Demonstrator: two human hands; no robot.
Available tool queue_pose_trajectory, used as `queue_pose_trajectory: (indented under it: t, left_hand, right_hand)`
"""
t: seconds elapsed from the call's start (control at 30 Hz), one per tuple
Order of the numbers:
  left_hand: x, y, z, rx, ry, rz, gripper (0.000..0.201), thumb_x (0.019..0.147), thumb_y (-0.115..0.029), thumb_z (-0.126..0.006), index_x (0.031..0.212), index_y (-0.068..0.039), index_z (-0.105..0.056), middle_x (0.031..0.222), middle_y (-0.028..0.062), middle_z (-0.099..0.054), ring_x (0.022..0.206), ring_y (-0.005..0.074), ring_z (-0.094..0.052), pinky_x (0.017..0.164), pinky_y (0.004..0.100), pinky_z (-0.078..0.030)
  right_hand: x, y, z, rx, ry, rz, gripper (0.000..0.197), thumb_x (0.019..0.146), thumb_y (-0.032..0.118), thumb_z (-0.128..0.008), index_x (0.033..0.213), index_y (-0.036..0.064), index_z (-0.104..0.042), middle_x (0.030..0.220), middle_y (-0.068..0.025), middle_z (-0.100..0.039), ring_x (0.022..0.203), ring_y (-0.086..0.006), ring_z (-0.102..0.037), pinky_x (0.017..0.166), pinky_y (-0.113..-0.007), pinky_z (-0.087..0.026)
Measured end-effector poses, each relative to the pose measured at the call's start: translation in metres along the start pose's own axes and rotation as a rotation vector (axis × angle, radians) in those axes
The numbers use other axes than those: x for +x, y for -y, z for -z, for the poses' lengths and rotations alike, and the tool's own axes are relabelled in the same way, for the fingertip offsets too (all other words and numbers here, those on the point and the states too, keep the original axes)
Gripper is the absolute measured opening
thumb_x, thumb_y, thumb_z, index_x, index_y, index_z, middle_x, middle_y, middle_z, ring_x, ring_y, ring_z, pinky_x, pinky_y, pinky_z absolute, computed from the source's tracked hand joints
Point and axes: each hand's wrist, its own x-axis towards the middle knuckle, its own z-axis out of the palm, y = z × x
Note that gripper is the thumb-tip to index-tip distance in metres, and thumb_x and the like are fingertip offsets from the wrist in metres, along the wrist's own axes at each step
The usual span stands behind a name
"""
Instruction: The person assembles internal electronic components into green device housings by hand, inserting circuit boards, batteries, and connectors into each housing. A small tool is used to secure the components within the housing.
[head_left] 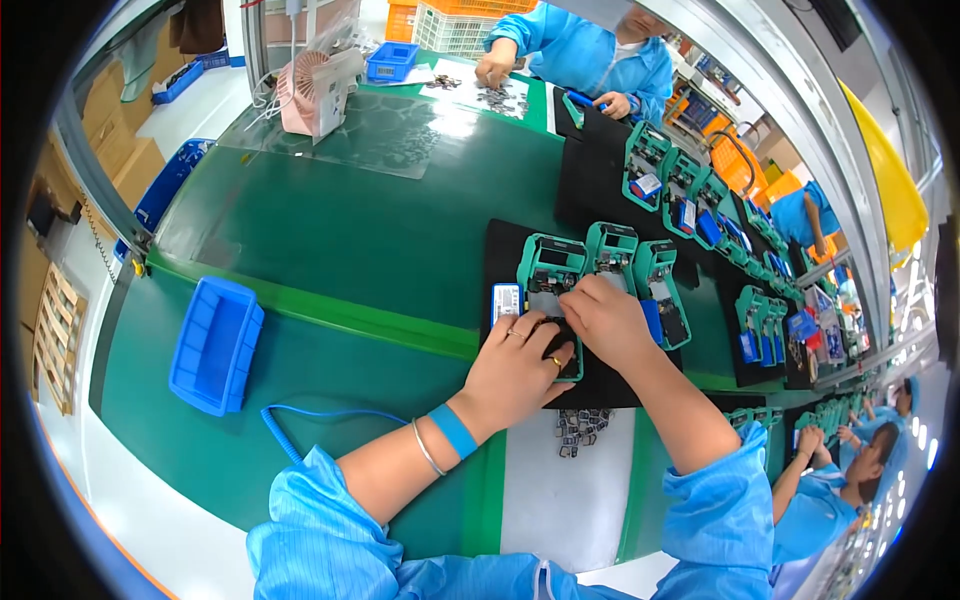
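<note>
Three green plastic device housings with dark parts inside lie on a black mat (502,247) in front of me. My left hand (520,350) holds the lower part of the left green housing (552,262), its fingers curved over it. At the middle of that housing, the fingers of my right hand (607,318) are pinched together; whatever is between them is hidden. The middle green housing (611,243) and the right green housing (659,282) are beside it. A blue battery pack with a white label (507,301) lies by my left fingers. Another blue pack (651,321) shows beside my right wrist.
Small metal-and-black parts (582,430) are heaped on a white sheet (560,500) near me. A blue bin (216,345) stands left, near a coiled blue cord (285,435). A pink fan (303,92) is far left. More housings (645,170) line the right; co-workers sit beyond.
</note>
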Motion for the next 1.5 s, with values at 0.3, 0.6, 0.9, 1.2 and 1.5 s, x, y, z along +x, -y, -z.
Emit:
queue_pose_trajectory:
  t: [0.3,0.6,0.9,1.2,1.5]
  left_hand:
    - [-0.009,0.006,0.0,0.017,0.001,0.003,0.044,0.077,-0.038,-0.08,0.113,-0.013,-0.074,0.12,0.0053,-0.06,0.125,0.0273,-0.048,0.105,0.0452,-0.037]
    - [-0.009,0.01,0.002,0.047,0.034,0.013,0.044,0.078,-0.039,-0.079,0.114,-0.014,-0.074,0.122,0.005,-0.059,0.126,0.0275,-0.048,0.107,0.0459,-0.036]
    - [0.003,-0.006,0.001,0.021,0.058,0.024,0.044,0.077,-0.038,-0.08,0.114,-0.015,-0.074,0.125,0.0039,-0.059,0.126,0.0279,-0.048,0.107,0.0487,-0.036]
    - [0.024,0.004,0.001,0.012,0.002,-0.021,0.043,0.072,-0.031,-0.084,0.111,-0.015,-0.075,0.117,0.0051,-0.062,0.121,0.0285,-0.054,0.101,0.0445,-0.039]
    - [0.07,-0.053,-0.016,0.044,-0.005,-0.049,0.042,0.076,-0.027,-0.083,0.11,-0.007,-0.071,0.127,0.0141,-0.06,0.125,0.0353,-0.053,0.109,0.0479,-0.038]
  right_hand:
    - [0.005,0.01,-0.007,-0.159,0.061,0.102,0.012,0.07,0.009,-0.07,0.075,0.0098,-0.06,0.081,-0.0032,-0.054,0.08,-0.0216,-0.062,0.058,-0.034,-0.054]
    - [0.017,0.011,-0.009,-0.317,0.132,0.147,0.009,0.07,0.012,-0.069,0.076,0.0102,-0.062,0.083,-0.0027,-0.057,0.084,-0.0203,-0.063,0.059,-0.03,-0.055]
    - [0.02,0.002,0.005,-0.416,0.149,0.068,0.01,0.072,0.012,-0.068,0.082,0.0102,-0.065,0.083,-0.0028,-0.06,0.087,-0.0222,-0.064,0.063,-0.036,-0.056]
    - [-0.09,0.028,0.067,0.253,0.027,-0.192,0.013,0.083,0.008,-0.073,0.091,0.0095,-0.064,0.084,-0.0073,-0.061,0.079,-0.0291,-0.063,0.066,-0.041,-0.053]
    - [-0.188,0.049,0.087,0.364,0.135,-0.413,0.016,0.084,0.012,-0.074,0.099,0.0084,-0.069,0.095,-0.0096,-0.064,0.092,-0.0298,-0.065,0.075,-0.041,-0.055]
